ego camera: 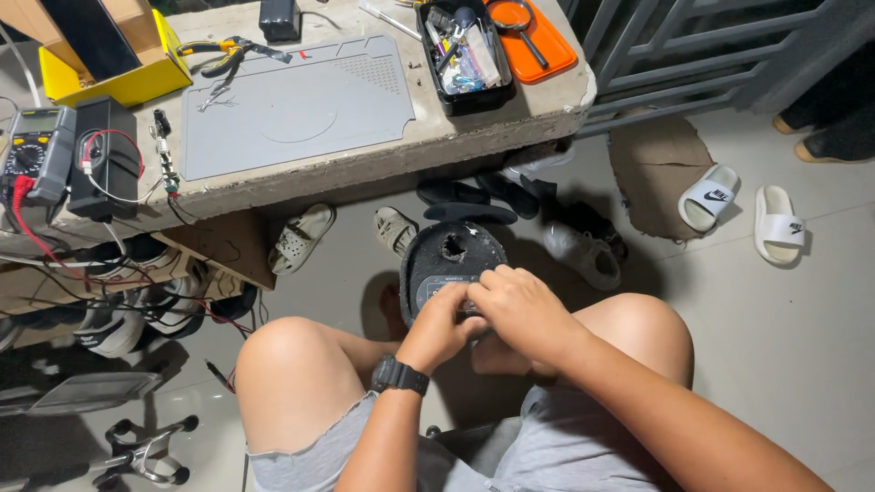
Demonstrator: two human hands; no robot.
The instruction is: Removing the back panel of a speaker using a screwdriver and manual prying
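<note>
Head view: both hands, left hand (444,325) and right hand (521,305), have fingers grasping a round black device (448,264) between the knees; sandals (301,237) crowd the floor under the table (474,128) edge, open tiles (784,319) rightward.

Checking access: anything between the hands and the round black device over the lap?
Nothing visible. The left hand and the right hand both rest directly on the round black device, fingers meeting on its near face. Its near edge is hidden under the hands.
</note>
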